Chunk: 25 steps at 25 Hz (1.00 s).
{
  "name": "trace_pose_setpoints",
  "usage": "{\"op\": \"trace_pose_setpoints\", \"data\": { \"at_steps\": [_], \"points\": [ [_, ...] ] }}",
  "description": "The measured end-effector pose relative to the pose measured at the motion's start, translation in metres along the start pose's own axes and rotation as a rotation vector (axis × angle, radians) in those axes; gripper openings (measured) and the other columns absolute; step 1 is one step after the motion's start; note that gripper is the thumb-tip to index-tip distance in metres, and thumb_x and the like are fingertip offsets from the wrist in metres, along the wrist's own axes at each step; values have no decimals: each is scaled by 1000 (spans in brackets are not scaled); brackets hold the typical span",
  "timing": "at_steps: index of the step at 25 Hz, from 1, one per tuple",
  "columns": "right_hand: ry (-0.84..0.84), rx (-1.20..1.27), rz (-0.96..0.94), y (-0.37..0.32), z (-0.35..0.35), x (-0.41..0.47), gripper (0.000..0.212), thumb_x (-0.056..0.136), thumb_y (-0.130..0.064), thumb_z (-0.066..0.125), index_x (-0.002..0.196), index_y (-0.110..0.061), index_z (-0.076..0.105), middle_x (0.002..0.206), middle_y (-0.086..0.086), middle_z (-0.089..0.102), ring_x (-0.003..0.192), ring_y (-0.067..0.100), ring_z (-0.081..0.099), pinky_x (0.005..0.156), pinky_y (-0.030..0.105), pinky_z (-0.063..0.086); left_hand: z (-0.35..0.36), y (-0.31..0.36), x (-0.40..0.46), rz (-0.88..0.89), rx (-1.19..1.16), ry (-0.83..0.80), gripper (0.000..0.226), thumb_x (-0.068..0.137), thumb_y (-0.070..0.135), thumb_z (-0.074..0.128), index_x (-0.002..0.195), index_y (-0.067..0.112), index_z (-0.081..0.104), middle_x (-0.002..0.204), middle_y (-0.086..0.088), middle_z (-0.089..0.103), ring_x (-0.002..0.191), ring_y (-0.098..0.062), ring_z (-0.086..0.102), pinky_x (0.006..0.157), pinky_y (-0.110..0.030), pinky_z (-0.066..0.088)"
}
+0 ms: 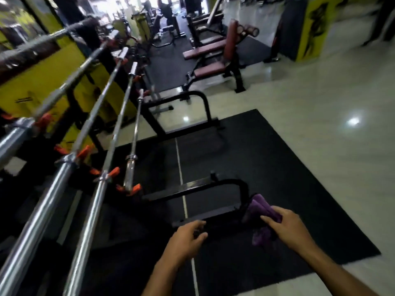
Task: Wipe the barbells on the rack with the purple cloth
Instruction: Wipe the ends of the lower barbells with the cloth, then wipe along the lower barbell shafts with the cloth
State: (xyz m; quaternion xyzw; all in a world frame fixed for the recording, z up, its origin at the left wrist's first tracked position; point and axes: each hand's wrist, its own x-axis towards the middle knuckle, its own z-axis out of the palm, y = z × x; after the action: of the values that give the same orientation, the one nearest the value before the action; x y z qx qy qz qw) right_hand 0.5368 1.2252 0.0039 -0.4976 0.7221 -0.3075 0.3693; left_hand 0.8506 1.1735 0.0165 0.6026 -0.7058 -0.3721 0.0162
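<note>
Both hands were out in front, low over the black floor mat (267, 157). The right hand (288, 227) had the purple cloth (264, 207), fingers (270, 221) curled over the bunched fabric, gripping it, with folds poking out above the knuckles and a loose tail hanging below the palm. The cloth sat well apart from the bars, right beside the near curved foot of the black rack (213, 186).

The left hand (188, 236) hovered just beside it, fingers loosely curled inward, thumb tucked close; whether it pinched anything small there could not be told, the frame was too dark and blurred.

Off to the left ran the barbells (102, 167), several long steel bars lying side by side on the rack and stretching away from the camera, stepped in height, the shortest one nearest the mat. Orange hooks (132, 189) cradled them at the near end. Neither hand was touching a bar.

Behind the bars stood yellow panels (49, 67). Farther back, a maroon padded bench (213, 60) stood at the edge of the pale tiled floor (320, 92), which shone with light reflections.
</note>
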Motion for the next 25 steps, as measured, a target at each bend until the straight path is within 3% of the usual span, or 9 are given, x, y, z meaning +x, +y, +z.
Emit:
{"op": "trace_pose_setpoints", "data": {
  "at_steps": [6, 9, 13, 16, 20, 25],
  "points": [
    [156, 14, 144, 90, -71, 37, 3, 93, -35, 70, 91, -33, 72, 79, -14, 72, 76, 4, 67, 70, 36, 56, 48, 63, 94, 53, -40, -91, 36, 96, 37, 63, 131, 36, 60, 120, 17, 65, 107, 4, 62, 93, -26, 55],
    [187, 15, 188, 118, -92, 63, 11, 93, -33, 71, 83, -33, 66, 74, -12, 67, 72, 7, 65, 65, 33, 51, 65, 75, 138, 64, -35, -93, 34, 96, 32, 65, 130, 31, 62, 117, 15, 67, 109, 1, 62, 96, -25, 53],
    [197, -16, 300, 154, -114, 108, 12, 91, -35, 72, 88, -24, 68, 79, -5, 69, 76, 16, 65, 70, 34, 52, 97, 95, 211, 70, 30, -192, 34, 98, 26, 63, 131, 26, 59, 123, 10, 64, 111, -2, 60, 82, -8, 44],
    [177, -37, 374, 179, -131, 154, 25, 90, -38, 72, 97, -15, 71, 84, 0, 70, 81, 19, 67, 73, 33, 51, 123, 118, 277, 52, 15, -273, 36, 99, 27, 61, 135, 24, 56, 130, 6, 63, 114, -7, 60, 87, -16, 47],
    [218, -2, 442, 189, -187, 216, 21, 89, -37, 73, 83, -18, 68, 72, -7, 69, 70, 9, 66, 71, 37, 56, 137, 169, 349, 71, 70, -354, 39, 99, 29, 60, 137, 24, 55, 132, 6, 62, 114, -7, 60, 91, -19, 45],
    [316, 48, 453, 180, -249, 312, 19, 87, -39, 74, 90, -20, 74, 80, -6, 73, 78, 14, 69, 72, 35, 57, 116, 219, 431, 106, 115, -390, 38, 97, 34, 61, 134, 28, 57, 125, 11, 63, 107, -3, 61, 93, -22, 50]
  ]
}}
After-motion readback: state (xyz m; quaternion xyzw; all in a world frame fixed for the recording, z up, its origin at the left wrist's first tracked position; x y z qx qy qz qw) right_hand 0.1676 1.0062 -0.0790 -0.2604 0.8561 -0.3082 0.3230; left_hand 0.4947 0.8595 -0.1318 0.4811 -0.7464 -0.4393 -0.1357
